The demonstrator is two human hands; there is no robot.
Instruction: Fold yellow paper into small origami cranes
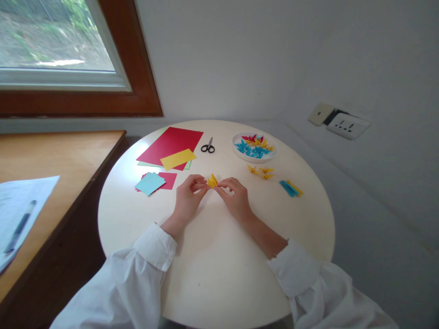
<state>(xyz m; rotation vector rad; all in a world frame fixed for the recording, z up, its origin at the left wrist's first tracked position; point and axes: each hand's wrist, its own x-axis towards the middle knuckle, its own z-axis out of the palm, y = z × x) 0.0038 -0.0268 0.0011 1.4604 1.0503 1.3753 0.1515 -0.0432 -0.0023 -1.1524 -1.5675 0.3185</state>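
A small yellow origami crane [212, 181] is held up over the middle of the round white table [219, 256]. My left hand [190, 194] pinches its left side between thumb and fingers. On the other side, my right hand [235, 196] grips it the same way, fingertips closed. The lower part of the folded paper is partly covered by my fingertips. To the right of my hands, 3 finished yellow cranes [265, 170] stand in a little group on the table.
Behind the cranes is a white dish [255, 160] of red, yellow and blue cranes. Folded blue and yellow strips [290, 188] lie at right. Black scissors [207, 147], red sheets [164, 147], a yellow rectangle [178, 159] and light-blue squares [150, 183] lie at back left.
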